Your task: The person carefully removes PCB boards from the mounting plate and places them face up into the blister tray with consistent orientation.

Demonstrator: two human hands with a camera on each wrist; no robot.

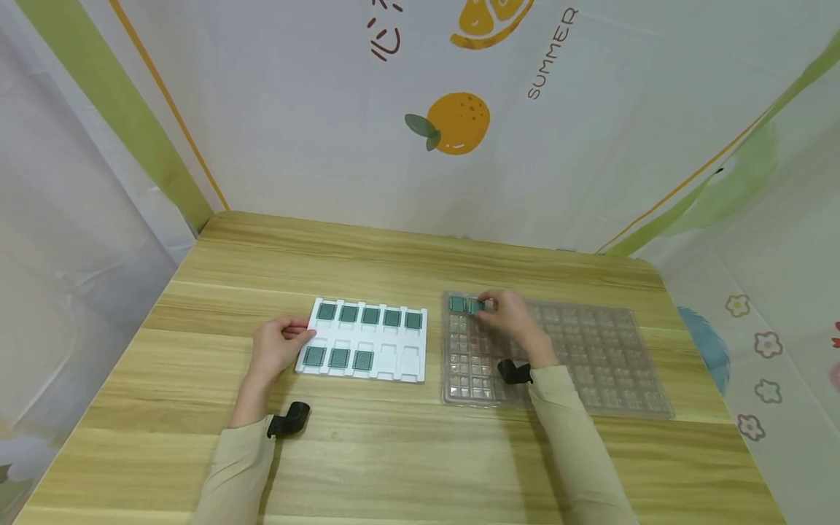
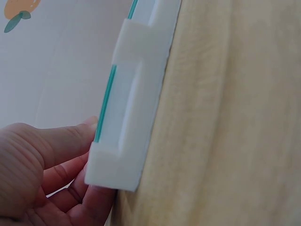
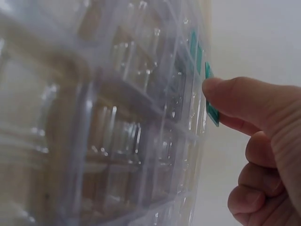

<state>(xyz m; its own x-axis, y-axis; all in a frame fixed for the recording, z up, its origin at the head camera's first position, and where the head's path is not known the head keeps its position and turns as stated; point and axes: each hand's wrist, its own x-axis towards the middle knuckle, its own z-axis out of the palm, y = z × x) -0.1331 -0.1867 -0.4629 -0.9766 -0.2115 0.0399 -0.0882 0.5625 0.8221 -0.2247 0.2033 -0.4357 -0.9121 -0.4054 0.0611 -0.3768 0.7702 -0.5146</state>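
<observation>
Sleeves (image 1: 577,437) crossed the lower frame. At centre-left, the left hand (image 1: 275,346) pinched the white tray's (image 1: 328,336) edge, probably to steady it; eight chips (image 1: 370,316) sat inside, five above three. Beside it, presumably for short reaches, lay the clear tray (image 1: 593,350), one chip (image 1: 457,304) seated upper left; next to that, the right hand (image 1: 515,317) pinched another chip (image 3: 213,114).

1. On a light wooden table (image 1: 394,452), a white rectangular tray (image 1: 351,335) lies left of a clear rectangular plastic tray (image 1: 590,350).
2. Square green chips (image 1: 370,316) fill the white tray's far row and three left near pockets.
3. One occupies the clear tray's far-left pocket.
</observation>
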